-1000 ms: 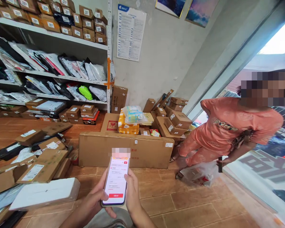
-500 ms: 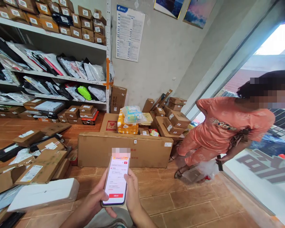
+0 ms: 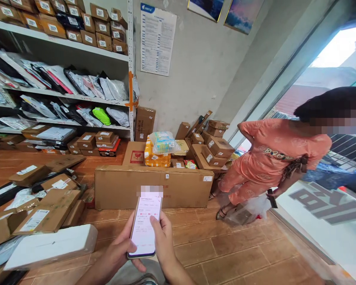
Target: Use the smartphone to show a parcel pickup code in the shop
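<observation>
A smartphone [image 3: 142,237] with a bright, mostly white screen is held upright in front of me, low in the middle of the view. My left hand [image 3: 125,242] wraps its left side and lower edge, the thumb lying at the screen's lower left. At the right edge, my right hand [image 3: 163,237] grips the phone, its thumb over the upper right part of the screen. Just beyond the phone, a long flat carton [image 3: 115,188] stands on its side on the floor. The screen text is too small to read.
Shelves [image 3: 59,45] of labelled parcels line the left wall. Boxes [image 3: 47,211] and a white foam box [image 3: 52,245] lie on the floor at left. More cartons [image 3: 218,146] are stacked by the wall. A person [image 3: 280,152] in orange stands at right by the glass door, holding a plastic bag.
The phone screen has switched from a page with a red button to a paler text page. My right thumb has shifted up and left over the screen. The view has turned slightly.
</observation>
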`<state>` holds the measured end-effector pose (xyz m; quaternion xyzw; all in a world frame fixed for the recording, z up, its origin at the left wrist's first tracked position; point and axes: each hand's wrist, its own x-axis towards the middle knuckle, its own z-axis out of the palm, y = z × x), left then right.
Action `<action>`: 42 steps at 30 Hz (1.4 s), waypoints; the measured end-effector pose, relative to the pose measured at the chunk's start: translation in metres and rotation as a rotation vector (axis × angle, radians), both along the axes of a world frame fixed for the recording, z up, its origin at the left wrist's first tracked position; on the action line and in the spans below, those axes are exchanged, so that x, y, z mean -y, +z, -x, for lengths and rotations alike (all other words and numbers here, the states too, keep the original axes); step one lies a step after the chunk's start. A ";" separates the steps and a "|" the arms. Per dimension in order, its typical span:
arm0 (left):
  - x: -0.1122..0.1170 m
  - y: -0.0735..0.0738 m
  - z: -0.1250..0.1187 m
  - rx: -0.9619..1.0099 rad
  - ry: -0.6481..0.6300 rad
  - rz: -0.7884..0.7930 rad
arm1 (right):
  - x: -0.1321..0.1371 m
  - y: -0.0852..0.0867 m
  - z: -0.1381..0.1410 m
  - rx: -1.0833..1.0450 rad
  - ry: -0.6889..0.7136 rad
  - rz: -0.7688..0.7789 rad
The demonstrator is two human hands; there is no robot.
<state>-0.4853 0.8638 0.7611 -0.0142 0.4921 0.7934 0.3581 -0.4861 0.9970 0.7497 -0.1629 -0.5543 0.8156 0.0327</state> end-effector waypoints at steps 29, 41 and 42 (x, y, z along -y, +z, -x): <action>0.002 -0.006 0.006 -0.012 -0.015 -0.078 | 0.003 0.005 -0.001 0.055 -0.083 0.091; 0.004 -0.017 0.011 -0.006 -0.053 -0.142 | -0.015 0.034 0.035 -0.103 -0.012 0.062; 0.004 -0.018 0.012 -0.003 -0.064 -0.150 | -0.016 0.036 0.040 -0.097 -0.020 0.080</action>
